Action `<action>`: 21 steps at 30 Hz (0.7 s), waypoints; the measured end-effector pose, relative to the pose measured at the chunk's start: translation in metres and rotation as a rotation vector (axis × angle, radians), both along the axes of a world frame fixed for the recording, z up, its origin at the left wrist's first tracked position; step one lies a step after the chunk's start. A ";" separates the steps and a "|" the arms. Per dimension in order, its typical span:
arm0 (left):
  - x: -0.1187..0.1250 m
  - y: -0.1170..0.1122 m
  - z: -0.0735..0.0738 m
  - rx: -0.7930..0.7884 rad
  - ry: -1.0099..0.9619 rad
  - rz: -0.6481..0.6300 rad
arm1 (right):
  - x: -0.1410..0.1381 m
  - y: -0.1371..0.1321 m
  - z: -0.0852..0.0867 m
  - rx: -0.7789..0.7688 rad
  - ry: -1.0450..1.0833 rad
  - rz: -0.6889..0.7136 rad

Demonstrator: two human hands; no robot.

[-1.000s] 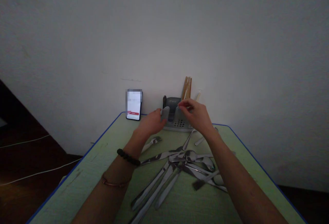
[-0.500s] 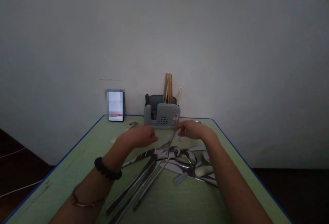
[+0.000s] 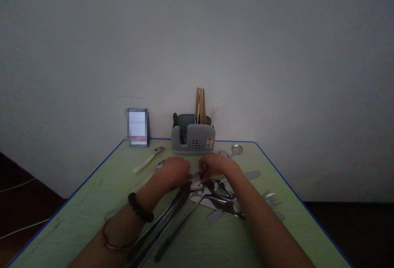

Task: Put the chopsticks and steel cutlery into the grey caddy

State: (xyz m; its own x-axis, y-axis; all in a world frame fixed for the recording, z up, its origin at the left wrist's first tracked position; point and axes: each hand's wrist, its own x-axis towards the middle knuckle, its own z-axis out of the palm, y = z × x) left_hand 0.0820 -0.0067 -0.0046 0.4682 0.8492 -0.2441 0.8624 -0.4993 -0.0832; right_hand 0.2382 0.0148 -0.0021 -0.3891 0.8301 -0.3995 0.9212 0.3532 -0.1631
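A heap of metal cutlery (image 3: 197,202) lies on the green table (image 3: 92,202). My left hand (image 3: 174,171) rests on the far end of the heap, knuckles up and fingers curled down onto the pieces. Close beside it, my right hand (image 3: 215,165) is curled over the heap too, fingertips pinched on a utensil I cannot name. A grey cutlery holder (image 3: 193,138) stands behind the hands against the wall, with wooden chopsticks (image 3: 200,104) upright in it.
A phone (image 3: 138,127) leans against the wall at the table's back left. A white-handled spoon (image 3: 148,158) lies left of the holder, and two spoons (image 3: 236,150) lie to its right. The table has a blue edge; cables run over the dark floor at left.
Both hands drew back from the holder towards me and came down together onto the cutlery heap. The view also shifted, so the holder and phone moved left in the picture.
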 end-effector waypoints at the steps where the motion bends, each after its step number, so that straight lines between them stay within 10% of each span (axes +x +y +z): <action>1: 0.000 -0.001 0.001 -0.001 0.001 0.004 | 0.000 0.001 0.000 -0.002 -0.002 0.009; 15: -0.014 0.005 0.016 -0.212 -0.131 -0.070 | 0.003 0.003 0.005 -0.014 0.169 0.085; 21: -0.025 0.006 0.036 -0.033 -0.247 -0.122 | 0.013 0.002 0.023 -0.054 0.429 0.223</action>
